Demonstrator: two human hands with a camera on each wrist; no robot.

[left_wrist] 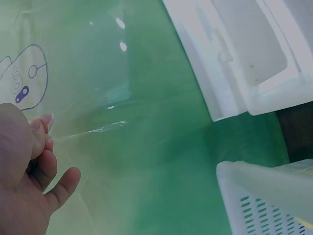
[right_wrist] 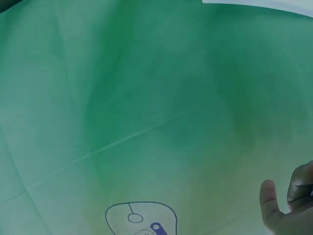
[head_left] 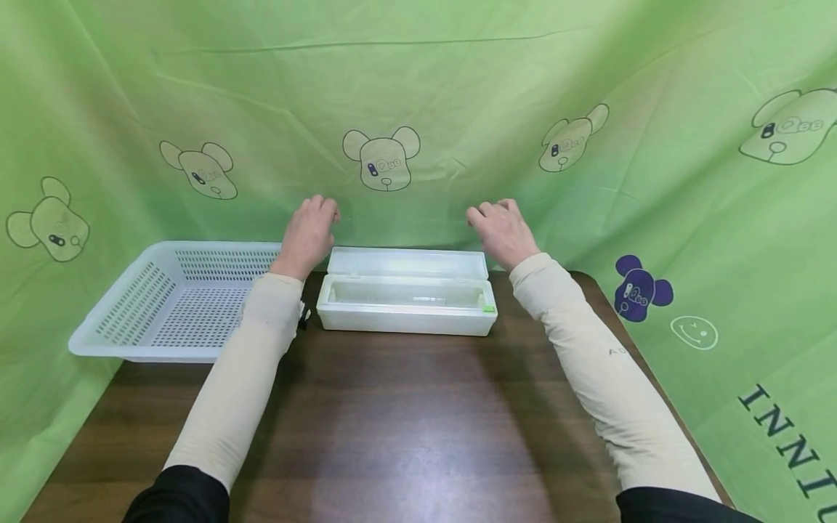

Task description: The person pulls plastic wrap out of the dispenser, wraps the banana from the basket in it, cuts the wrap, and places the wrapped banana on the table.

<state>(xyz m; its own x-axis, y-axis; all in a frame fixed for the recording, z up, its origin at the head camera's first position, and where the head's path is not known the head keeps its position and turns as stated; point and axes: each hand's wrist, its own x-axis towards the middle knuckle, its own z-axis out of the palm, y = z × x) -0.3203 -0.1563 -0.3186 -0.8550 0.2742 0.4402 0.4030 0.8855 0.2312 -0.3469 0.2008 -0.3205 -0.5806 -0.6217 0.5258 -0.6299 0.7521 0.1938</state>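
A long white plastic-wrap dispenser box lies on the table with its lid tipped back and a small green piece at its right end. My left hand, raised beyond the box's left end, pinches a clear sheet of plastic wrap between thumb and finger; creases and glints run from the fingertips. Beyond the right end, my right hand is raised at a similar height with curled fingers, apparently gripping the sheet's other side. Its fingertips are mostly cut off in the right wrist view.
To the left stands a pale slotted plastic basket, partly behind my left forearm. The brown wooden table stretches in front of the box. A green curtain printed with bear heads hangs close behind the table and along its sides.
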